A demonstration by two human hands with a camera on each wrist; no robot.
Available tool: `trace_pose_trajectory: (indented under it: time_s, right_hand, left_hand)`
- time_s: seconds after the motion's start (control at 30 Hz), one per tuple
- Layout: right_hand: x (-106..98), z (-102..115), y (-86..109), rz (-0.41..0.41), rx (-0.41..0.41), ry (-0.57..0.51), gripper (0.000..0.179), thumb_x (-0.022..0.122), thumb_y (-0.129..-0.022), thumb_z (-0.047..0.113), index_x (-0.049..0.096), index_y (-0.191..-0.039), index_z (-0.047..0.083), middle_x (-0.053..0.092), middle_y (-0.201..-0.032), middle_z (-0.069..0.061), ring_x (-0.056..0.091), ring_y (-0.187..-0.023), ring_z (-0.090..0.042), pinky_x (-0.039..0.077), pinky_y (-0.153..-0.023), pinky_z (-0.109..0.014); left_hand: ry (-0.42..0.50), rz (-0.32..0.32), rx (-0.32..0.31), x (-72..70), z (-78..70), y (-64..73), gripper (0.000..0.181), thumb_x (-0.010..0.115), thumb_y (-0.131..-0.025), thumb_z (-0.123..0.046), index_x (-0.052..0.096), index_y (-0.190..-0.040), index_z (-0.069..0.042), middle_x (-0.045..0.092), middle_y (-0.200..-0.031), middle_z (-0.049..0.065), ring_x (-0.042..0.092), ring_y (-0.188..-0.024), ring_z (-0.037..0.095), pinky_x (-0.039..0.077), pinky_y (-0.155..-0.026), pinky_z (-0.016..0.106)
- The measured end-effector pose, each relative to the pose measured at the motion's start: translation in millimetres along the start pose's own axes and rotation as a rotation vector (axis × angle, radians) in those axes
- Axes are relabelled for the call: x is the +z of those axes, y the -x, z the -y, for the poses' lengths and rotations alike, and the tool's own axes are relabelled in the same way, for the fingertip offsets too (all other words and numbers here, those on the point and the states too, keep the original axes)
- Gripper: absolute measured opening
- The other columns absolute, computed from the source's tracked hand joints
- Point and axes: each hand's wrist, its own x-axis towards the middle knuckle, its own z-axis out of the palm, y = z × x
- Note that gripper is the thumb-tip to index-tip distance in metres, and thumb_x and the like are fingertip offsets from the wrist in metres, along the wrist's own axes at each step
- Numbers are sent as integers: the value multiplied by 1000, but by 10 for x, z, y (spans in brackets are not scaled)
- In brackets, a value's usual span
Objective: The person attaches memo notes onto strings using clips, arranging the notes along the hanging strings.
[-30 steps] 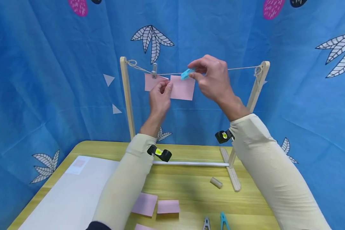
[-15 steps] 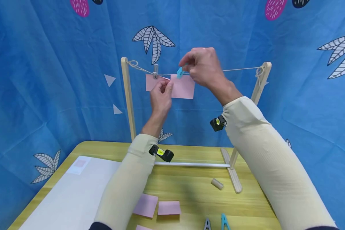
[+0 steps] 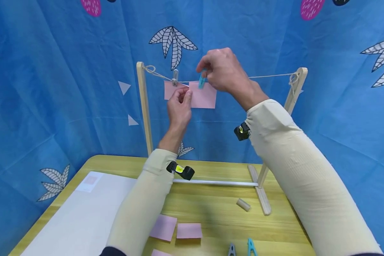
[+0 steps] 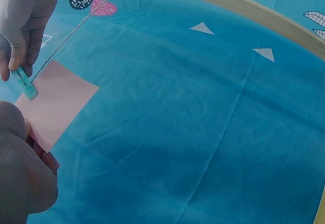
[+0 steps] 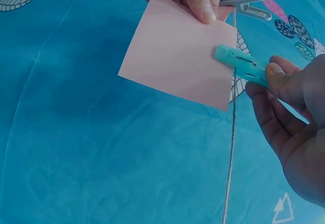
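My left hand (image 3: 179, 106) pinches the left edge of a pink paper square (image 3: 204, 97) and holds it up against the string (image 5: 231, 153). My right hand (image 3: 225, 73) grips a light-blue clothespin (image 5: 242, 62) by its handle end. In the right wrist view the clothespin's nose overlaps the paper's top edge and crosses the string. Just left of it, a grey clothespin (image 3: 175, 77) holds another pink paper (image 3: 170, 90) on the same string, partly behind my left hand.
The string spans two wooden posts (image 3: 144, 106) joined by a white rod (image 3: 217, 183). On the table (image 3: 217, 217) lie several pink papers (image 3: 189, 231), a small tan cylinder (image 3: 243, 204), a grey clothespin (image 3: 232, 249) and a blue clothespin (image 3: 251, 247). A white board (image 3: 83, 213) lies at left.
My right hand has moved left and up, turning the blue clothespin from slanted to nearly upright over the paper's top edge. The left hand stays at the paper's edge.
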Motion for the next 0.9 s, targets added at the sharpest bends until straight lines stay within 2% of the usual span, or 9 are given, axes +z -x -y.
trace_pose_trajectory:
  time_s: [0.37, 0.5, 0.63, 0.73, 0.9]
  right_hand:
    - [10, 41, -43, 89, 8, 39, 40, 40, -92, -3, 71, -116, 9, 64, -119, -8, 57, -110, -22, 51, -81, -33]
    - [14, 45, -46, 122, 39, 37, 35, 46, -96, 2, 67, -123, 10, 62, -123, -8, 56, -109, -21, 51, -84, -33]
    - [14, 55, -53, 157, 72, 27, 34, 53, -98, 12, 61, -131, 12, 62, -121, -9, 55, -104, -22, 50, -86, -34]
    - [14, 51, -49, 163, 83, 9, 37, 52, -97, 13, 59, -133, 14, 62, -121, -9, 55, -104, -21, 50, -84, -34]
    - [32, 26, -39, 146, 98, -28, 41, 48, -93, 9, 60, -132, 14, 63, -129, -9, 60, -113, -21, 53, -87, -34]
  left_hand:
    - [26, -18, 9, 4, 15, -25, 27, 55, -98, -26, 63, -115, -6, 63, -106, 9, 55, -90, 10, 47, -76, 19]
    - [25, -29, 4, 21, 26, -39, 25, 56, -98, -24, 63, -114, -5, 64, -104, 9, 55, -88, 10, 46, -74, 18]
    - [26, -31, 5, 10, 34, -34, 26, 57, -98, -24, 64, -114, -5, 64, -105, 9, 56, -89, 10, 46, -74, 19]
    - [15, -27, 6, -7, 30, -22, 28, 57, -98, -26, 64, -116, -6, 65, -108, 10, 56, -90, 11, 47, -76, 19]
    - [-7, -15, 4, -32, 38, -1, 30, 58, -97, -28, 63, -119, -9, 65, -112, 8, 58, -97, 13, 49, -83, 22]
